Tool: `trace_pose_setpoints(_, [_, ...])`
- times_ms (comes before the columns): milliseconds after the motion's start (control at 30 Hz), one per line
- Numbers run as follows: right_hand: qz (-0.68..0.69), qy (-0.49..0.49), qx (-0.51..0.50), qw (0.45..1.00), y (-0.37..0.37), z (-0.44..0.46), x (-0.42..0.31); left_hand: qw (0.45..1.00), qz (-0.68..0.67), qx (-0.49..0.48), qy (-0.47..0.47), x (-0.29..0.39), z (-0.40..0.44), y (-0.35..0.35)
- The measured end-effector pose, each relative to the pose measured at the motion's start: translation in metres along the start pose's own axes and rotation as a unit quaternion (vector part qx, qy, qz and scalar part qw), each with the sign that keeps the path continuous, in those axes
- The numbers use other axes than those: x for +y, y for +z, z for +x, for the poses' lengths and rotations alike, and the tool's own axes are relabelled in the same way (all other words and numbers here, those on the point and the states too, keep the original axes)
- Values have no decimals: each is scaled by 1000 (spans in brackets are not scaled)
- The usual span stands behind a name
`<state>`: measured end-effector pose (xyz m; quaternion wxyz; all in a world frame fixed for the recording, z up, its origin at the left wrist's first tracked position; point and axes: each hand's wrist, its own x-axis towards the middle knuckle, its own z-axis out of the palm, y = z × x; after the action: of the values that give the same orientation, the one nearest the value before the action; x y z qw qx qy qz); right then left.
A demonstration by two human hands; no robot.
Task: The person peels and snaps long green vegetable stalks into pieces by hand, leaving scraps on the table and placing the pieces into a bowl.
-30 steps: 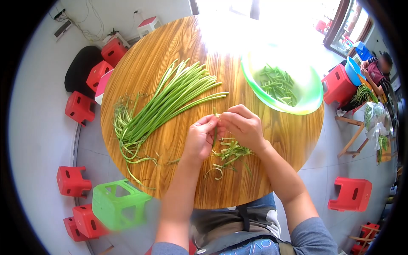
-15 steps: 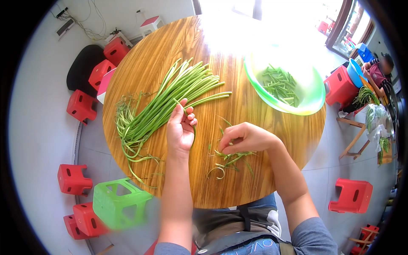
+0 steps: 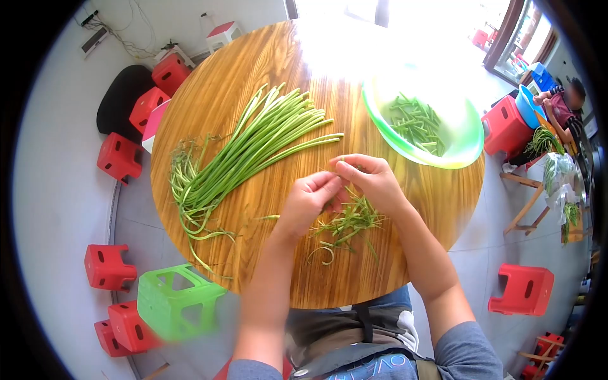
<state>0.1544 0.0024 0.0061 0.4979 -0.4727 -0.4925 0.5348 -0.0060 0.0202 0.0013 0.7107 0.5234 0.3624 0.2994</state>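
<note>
My left hand (image 3: 311,201) is closed on a garlic scape; its pale cut end (image 3: 271,217) sticks out to the left of the palm. Close against it, my right hand (image 3: 375,180) pinches at the same scape, mostly hidden by the fingers. Both hands are over a small pile of green trimmings (image 3: 347,223) on the table. To the left lies a large bunch of long garlic scapes (image 3: 253,142), with thin curled tips toward the table's left edge. Beyond my right hand stands a green-rimmed translucent bowl (image 3: 465,136) containing short cut pieces (image 3: 417,123).
The round wooden table (image 3: 253,57) is brightly lit at its far side. A green stool (image 3: 161,297) and several red stools (image 3: 109,266) stand on the floor around it. At the far right a person (image 3: 560,107) sits near a blue basin (image 3: 529,107).
My left hand has turned inward and moved right and down, carrying the scape. My right hand has risen from the trimmings to meet it. The bunch and bowl stay in place.
</note>
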Motion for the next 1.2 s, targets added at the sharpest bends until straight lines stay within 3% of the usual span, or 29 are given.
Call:
trace_pose_setpoints(133, [92, 78, 38, 992, -6, 2, 6, 998, -63, -5, -19, -11, 5, 2])
trace_pose_setpoints(233, [208, 106, 62, 970, -12, 8, 12, 1000, 8, 13, -13, -10, 2, 2])
trace_pose_setpoints(433, [189, 91, 73, 975, -14, 9, 18, 997, 71, 17, 2, -9, 3, -2])
trace_pose_setpoints(533, [11, -62, 113, 992, -1, 4, 11, 997, 31, 71, -14, -5, 2, 0])
trace_pose_setpoints(600, [-146, -237, 99, 955, 4, 4, 28, 994, 5, 103, 16, -9, 2, -3])
trace_pose_setpoints(667, [-272, -373, 74, 884, 14, 0, 33, 993, -23, 108, 48, -18, 5, -11])
trace_pose_setpoints(700, [-302, -387, 53, 870, 19, -4, 32, 993, -38, 96, 65, -20, 6, -16])
trace_pose_setpoints(833, [-333, -420, 92, 839, 15, -2, 28, 987, -108, 106, 50, -12, 5, -9])
trace_pose_setpoints(933, [-318, -393, 101, 857, 11, 2, 24, 990, -1, 55, 127, -14, 5, -13])
trace_pose_setpoints(1033, [-261, -351, 100, 893, 8, 3, 22, 999, -11, 27, 42, 2, -2, -7])
trace_pose_setpoints(1100, [-207, -287, 103, 930, 5, 1, 18, 996, -86, 6, 37, 0, -3, -7])
trace_pose_setpoints(1200, [-178, -312, 70, 931, -6, 10, 21, 986, -159, -19, 37, -3, -2, -14])
